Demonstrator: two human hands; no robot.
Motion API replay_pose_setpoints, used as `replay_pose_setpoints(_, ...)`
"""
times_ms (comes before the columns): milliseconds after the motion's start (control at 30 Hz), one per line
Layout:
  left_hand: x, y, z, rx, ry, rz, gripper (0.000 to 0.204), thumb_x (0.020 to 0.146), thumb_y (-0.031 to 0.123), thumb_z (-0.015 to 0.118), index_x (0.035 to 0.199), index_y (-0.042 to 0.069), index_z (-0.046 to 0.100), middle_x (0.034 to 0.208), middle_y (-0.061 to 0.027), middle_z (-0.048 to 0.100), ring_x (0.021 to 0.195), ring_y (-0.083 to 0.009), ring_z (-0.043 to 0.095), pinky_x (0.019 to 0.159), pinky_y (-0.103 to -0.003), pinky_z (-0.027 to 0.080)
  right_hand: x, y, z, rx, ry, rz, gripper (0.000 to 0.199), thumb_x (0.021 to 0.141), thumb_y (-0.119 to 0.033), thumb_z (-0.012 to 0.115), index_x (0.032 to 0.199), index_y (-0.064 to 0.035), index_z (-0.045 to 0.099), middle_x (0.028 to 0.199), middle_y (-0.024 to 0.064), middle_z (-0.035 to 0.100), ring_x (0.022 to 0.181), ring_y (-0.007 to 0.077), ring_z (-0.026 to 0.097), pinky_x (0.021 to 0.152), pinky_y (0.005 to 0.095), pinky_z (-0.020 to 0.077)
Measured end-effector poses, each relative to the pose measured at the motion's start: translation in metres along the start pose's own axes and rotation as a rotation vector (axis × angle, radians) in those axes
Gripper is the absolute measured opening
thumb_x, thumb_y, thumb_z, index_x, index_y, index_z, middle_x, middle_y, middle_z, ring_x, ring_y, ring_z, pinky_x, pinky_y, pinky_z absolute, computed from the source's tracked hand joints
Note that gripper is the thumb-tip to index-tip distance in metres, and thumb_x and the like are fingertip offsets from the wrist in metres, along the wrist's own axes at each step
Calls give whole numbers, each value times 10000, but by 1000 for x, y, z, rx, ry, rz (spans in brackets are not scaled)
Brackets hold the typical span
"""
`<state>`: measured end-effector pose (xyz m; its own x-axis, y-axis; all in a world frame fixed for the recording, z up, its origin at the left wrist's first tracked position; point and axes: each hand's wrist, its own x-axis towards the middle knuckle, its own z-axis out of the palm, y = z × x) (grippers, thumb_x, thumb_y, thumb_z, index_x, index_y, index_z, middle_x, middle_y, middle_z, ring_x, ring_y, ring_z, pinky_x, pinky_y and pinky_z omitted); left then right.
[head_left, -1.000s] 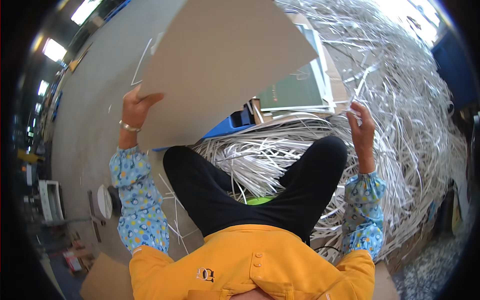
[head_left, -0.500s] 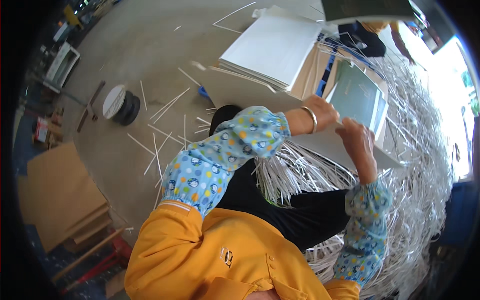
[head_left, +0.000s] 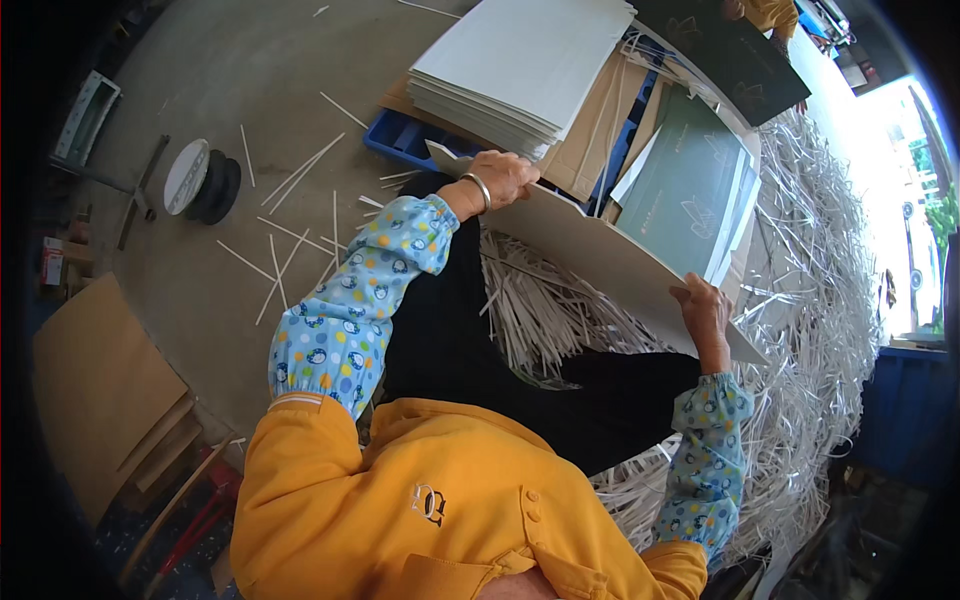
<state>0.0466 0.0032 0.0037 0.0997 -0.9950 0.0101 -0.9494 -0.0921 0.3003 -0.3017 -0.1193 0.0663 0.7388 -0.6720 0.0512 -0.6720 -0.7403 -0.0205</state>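
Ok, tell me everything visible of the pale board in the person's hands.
The pale board is thin and off-white, apparently cardboard, with a plain near face. It looks tipped up on edge, slanting from upper left to lower right in the picture. The left hand grips its upper edge towards the left end, the right hand towards the right. It is on the near side of the white stack and green sheet; whether it touches the legs is unclear.

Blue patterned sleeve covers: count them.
2: the left arm's sleeve cover, left of centre; the right arm's sleeve cover, lower right. Others may be hidden on the co-worker.
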Motion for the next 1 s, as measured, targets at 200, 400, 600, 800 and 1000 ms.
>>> replay_pose_setpoints(200,21,14,53,109,18,91,161,716,204,598,823,129,503,847,-25,548,864,-198,542,700,-364,397,-10,37,56,51,-74,103,222,714,-274,643,769,-93,528,779,102,610,753,328,575,619,435,425)
replay_pose_setpoints(400,31,12,46,120,-28,119,190,714,177,598,873,135,502,884,-21,552,919,-197,523,739,-353,377,21,-7,41,141,-154,51,220,730,-253,622,816,-72,532,762,176,591,761,364,561,658,447,420)
replay_pose_setpoints(600,12,10,50,96,45,70,148,710,152,588,832,135,504,848,-20,539,887,-189,522,737,-337,357,42,-36,60,128,-199,-70,176,748,-231,602,833,-87,547,752,155,601,746,359,571,657,443,430)
replay_pose_setpoints(800,-36,69,-22,-61,1007,227,209,690,85,596,895,91,556,864,-51,528,869,-216,511,809,-378,382,39,-16,5,164,-68,-22,132,773,-235,576,772,-112,527,693,115,596,672,296,594,591,411,451)
replay_pose_setpoints(1000,-69,105,68,-886,437,-79,305,751,153,627,1006,20,523,1004,-103,534,887,-247,530,774,-335,427,61,-21,-125,700,140,68,157,774,-68,615,905,18,614,749,17,617,652,76,561,574,193,444)
